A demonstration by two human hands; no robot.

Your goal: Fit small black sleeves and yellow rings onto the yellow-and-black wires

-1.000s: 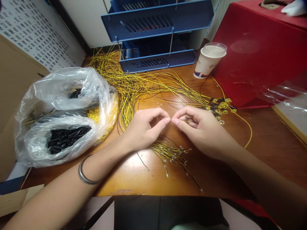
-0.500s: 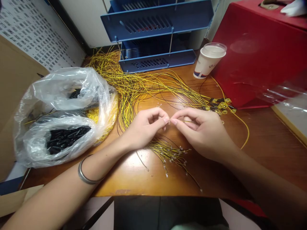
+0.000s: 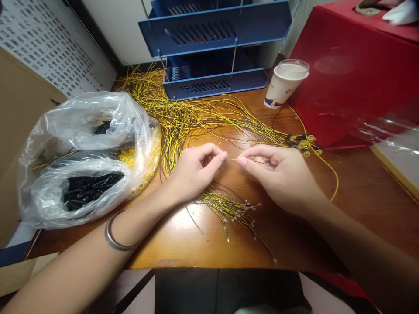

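My right hand (image 3: 281, 179) is closed in a pinch on a thin yellow wire, whose pale tip pokes out past the thumb toward the left. Facing it across a small gap, my left hand (image 3: 196, 172) has thumb and index finger pressed together; whatever may be between them is too small to make out. Below the hands lies a bunch of wires (image 3: 216, 204) with small clear ends, partly under the left hand. Yellow and dark wires (image 3: 186, 115) spread behind both hands, running right to yellow caps on black sleeves (image 3: 307, 142).
At left, a clear plastic bag (image 3: 88, 109) holds black sleeves (image 3: 91, 187) and yellow caps (image 3: 127, 158). A blue tray rack (image 3: 216, 85) stands at the back, beside a paper cup (image 3: 284, 87). A red box (image 3: 356, 78) borders the right side.
My hands have drawn apart from touching fingertips, the left moving slightly left and the right slightly right. The wire's pale tip now shows in the gap.
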